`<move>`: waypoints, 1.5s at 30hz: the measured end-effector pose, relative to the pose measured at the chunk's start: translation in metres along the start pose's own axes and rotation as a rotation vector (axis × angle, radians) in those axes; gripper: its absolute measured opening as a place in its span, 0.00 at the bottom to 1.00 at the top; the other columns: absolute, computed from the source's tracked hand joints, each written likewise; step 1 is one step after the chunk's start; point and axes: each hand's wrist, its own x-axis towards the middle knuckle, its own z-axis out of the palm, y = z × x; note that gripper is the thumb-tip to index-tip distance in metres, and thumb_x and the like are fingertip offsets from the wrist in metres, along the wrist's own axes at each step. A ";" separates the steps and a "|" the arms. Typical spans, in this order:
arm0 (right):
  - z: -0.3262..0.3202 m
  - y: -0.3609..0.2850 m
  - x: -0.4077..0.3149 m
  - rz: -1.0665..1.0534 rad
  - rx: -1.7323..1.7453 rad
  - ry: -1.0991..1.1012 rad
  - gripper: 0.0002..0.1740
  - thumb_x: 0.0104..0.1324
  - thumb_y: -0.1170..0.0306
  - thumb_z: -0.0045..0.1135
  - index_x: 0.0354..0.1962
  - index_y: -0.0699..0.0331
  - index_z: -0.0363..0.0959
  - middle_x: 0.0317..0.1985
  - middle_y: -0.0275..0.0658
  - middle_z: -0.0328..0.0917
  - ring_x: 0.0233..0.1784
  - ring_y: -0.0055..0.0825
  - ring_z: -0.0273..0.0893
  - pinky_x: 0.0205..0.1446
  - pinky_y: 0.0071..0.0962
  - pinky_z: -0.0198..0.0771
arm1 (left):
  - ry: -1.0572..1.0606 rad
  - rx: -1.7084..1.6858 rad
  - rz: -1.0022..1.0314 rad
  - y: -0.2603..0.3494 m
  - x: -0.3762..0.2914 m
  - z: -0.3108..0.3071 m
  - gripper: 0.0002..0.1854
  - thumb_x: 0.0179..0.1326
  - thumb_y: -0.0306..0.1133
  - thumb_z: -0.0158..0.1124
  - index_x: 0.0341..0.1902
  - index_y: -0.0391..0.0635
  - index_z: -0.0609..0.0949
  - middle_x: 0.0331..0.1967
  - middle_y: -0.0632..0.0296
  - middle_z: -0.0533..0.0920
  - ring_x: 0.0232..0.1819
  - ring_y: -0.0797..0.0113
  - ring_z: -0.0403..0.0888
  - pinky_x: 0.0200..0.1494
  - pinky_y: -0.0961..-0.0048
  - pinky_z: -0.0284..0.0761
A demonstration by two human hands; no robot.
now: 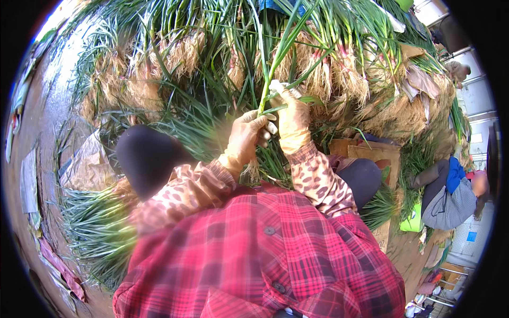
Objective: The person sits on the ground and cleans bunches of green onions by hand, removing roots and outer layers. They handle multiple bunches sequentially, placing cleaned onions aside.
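Note:
My left hand, in a pale rubber glove, is closed around the lower stalk of a leafy green plant, with fibrous pale roots hanging below the fist. Beside it, my right hand, gloved the same way, has its fingertips on the leaves where they branch off the stalk. The plant stands nearly upright between the hands, its long leaves reaching over the pile. Straight ahead lies a broad heap of similar plants, with reddish stem bases and tangled tan roots. More loose green leaves lie between my knees and the heap.
At my left lies a stack of plants near crumpled brown paper. Cardboard rests by my right knee. Another person sits low at the right, near a bright green object. A further person is partly visible at the upper right.

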 end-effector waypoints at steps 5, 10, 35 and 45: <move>0.008 0.013 0.008 -0.153 -0.057 -0.014 0.15 0.69 0.63 0.45 0.33 0.65 0.75 0.12 0.19 0.55 0.11 0.09 0.48 0.14 0.15 0.48 | 0.057 0.209 0.021 -0.009 -0.009 0.015 0.07 0.62 0.31 0.54 0.29 0.44 0.75 0.13 0.71 0.68 0.10 0.82 0.55 0.12 0.82 0.49; 0.005 -0.045 0.038 0.052 0.212 -0.023 0.11 0.69 0.70 0.37 0.38 0.68 0.66 0.14 0.20 0.53 0.11 0.11 0.48 0.14 0.13 0.47 | 0.016 0.102 0.048 0.000 -0.018 0.015 0.11 0.64 0.34 0.54 0.28 0.41 0.75 0.10 0.73 0.63 0.09 0.82 0.54 0.13 0.84 0.49; -0.003 -0.005 0.007 -0.238 -0.451 -0.136 0.13 0.65 0.64 0.51 0.27 0.63 0.75 0.17 0.30 0.71 0.18 0.19 0.70 0.20 0.20 0.66 | -0.018 -0.109 0.062 0.026 -0.002 0.018 0.07 0.63 0.33 0.55 0.29 0.46 0.74 0.14 0.74 0.66 0.12 0.84 0.58 0.14 0.87 0.49; -0.042 -0.095 0.036 -0.877 -1.267 0.067 0.09 0.59 0.66 0.55 0.35 0.61 0.72 0.31 0.39 0.75 0.33 0.32 0.74 0.37 0.32 0.72 | -0.012 -0.139 0.142 0.028 0.001 0.009 0.10 0.61 0.38 0.58 0.41 0.45 0.77 0.12 0.77 0.61 0.11 0.84 0.53 0.15 0.84 0.46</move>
